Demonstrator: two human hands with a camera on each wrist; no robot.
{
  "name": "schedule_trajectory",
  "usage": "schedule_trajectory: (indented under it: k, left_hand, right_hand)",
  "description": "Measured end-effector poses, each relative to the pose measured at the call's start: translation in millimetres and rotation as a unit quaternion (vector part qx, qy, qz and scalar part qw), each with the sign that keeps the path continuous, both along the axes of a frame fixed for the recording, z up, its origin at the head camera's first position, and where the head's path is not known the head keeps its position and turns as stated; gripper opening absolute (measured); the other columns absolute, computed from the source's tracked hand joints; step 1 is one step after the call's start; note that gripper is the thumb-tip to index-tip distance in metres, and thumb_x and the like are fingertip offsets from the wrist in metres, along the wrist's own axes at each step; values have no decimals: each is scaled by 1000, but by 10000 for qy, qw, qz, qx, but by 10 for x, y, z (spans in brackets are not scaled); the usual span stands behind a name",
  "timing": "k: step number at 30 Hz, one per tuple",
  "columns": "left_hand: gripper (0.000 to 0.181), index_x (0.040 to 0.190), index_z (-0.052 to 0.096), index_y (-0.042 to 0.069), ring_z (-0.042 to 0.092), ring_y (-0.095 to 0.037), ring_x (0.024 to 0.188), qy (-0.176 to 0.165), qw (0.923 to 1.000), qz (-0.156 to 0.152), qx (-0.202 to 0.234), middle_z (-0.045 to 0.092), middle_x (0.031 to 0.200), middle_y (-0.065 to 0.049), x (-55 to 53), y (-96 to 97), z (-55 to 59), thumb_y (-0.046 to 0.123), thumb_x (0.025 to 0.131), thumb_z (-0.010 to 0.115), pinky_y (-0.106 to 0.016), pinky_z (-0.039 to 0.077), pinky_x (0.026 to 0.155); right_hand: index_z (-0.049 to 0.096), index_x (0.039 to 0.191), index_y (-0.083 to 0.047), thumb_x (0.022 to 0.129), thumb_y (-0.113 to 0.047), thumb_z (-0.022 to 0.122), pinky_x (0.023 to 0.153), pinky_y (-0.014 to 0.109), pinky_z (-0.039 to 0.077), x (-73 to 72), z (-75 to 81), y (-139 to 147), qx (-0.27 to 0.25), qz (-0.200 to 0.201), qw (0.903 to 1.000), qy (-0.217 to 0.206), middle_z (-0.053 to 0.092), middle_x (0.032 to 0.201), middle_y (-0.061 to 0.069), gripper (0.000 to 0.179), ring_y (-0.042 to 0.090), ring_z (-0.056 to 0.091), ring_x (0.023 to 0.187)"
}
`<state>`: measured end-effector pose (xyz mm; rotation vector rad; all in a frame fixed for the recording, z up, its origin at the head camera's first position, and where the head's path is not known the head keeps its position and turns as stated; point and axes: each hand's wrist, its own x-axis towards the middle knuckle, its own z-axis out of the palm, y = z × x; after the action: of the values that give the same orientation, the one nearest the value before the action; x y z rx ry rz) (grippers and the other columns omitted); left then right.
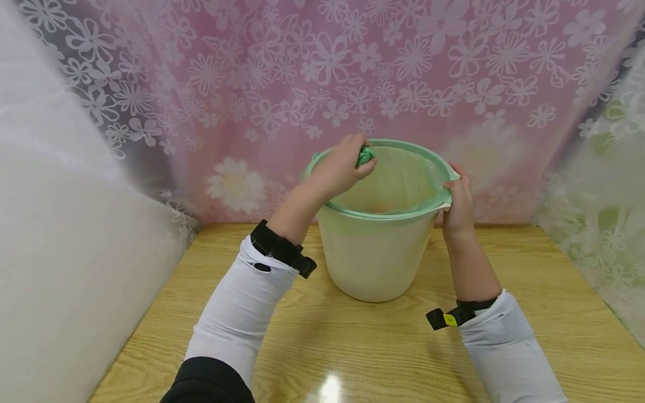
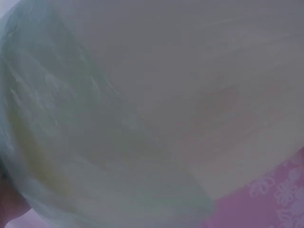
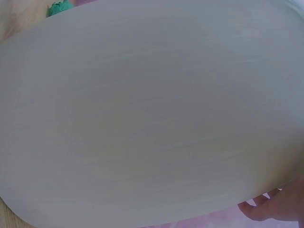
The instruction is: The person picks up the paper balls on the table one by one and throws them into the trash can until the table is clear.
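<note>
A cream bucket stands upright on the table, a thin green plastic bag lining it and folded over its rim. The folded-over bag also shows close up in the left wrist view. Above the left part of the rim, my left hand has its fingers curled round a crumpled green bundle. My right hand grips the rim's right side at a pale lug, thumb near the inside. In the right wrist view the right fingers show at the bucket wall.
The bucket rests on a light wooden table. Close behind it hangs a pink flowered curtain, with a white cloth on the left. A crumpled green piece shows past the bucket's edge in the right wrist view.
</note>
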<state>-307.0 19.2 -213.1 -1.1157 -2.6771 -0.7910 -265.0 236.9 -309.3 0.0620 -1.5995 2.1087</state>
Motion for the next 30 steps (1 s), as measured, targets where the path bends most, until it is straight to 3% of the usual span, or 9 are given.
schedule_trajectory:
  k: [5, 9, 13, 17, 20, 24, 30]
  left_hand:
    - [27, 114, 45, 8, 44, -15, 98, 192, 9980, -315, -505, 46, 114, -7, 23, -4, -70, 27, 95, 47, -24, 42, 81]
    - [44, 131, 41, 12, 38, -15, 120, 130, 9951, -323, -924, 44, 131, -7, 1, -2, -122, 32, 93, 50, -27, 35, 100]
    - [65, 145, 21, 19, 18, -16, 135, -34, 9933, -140, -1147, 21, 150, -6, -19, 9, -130, 42, 91, 50, -32, 23, 110]
    - [80, 147, 3, 27, -2, -22, 137, 45, 9921, 126, -1246, -1, 154, -5, -11, 20, -114, 52, 88, 50, -43, 13, 113]
    - [85, 146, -4, 30, -14, -25, 135, 195, 9925, 289, -1173, -9, 153, -6, 1, 3, -102, 55, 86, 50, -50, 4, 112]
    - [86, 146, -6, 30, -20, -23, 133, 354, 9962, 514, -612, -13, 153, -5, 5, -112, -100, 57, 86, 50, -52, -3, 111]
    - [84, 145, -6, 33, -19, -16, 134, 364, 9948, 924, 225, -12, 153, -1, 2, -407, -140, 57, 86, 49, -52, 0, 111]
  right_hand:
    - [32, 134, -7, 86, -13, 32, 79, 22, 36, -7, 3, -2, -53, -4, 10000, 62, 41, 113, 1, 49, 11, 42, 91]
    - [33, 133, -6, 85, -13, 33, 79, 21, 36, -14, 3, -4, -91, -30, 9999, 104, 42, 112, 1, 49, 11, 42, 91]
    - [33, 133, -7, 85, -14, 33, 78, 20, 36, -14, -1, -3, -102, -36, 9999, 88, 42, 113, 2, 49, 11, 42, 92]
    - [32, 134, -7, 85, -15, 33, 79, 20, 36, -8, -3, 6, -105, -17, 9999, 71, 41, 114, 2, 50, 11, 41, 92]
    - [31, 134, -7, 85, -15, 33, 80, 21, 36, -4, -1, 11, -109, -16, 9999, 80, 41, 115, 2, 50, 11, 41, 93]
    - [32, 134, -6, 85, -15, 33, 79, 21, 37, 1, 3, 5, -148, -38, 9999, 64, 42, 114, 2, 50, 11, 42, 92]
    - [30, 135, -7, 86, -15, 33, 77, 21, 38, 6, 13, -2, -84, -5, 10000, 15, 42, 114, 2, 50, 11, 43, 90]
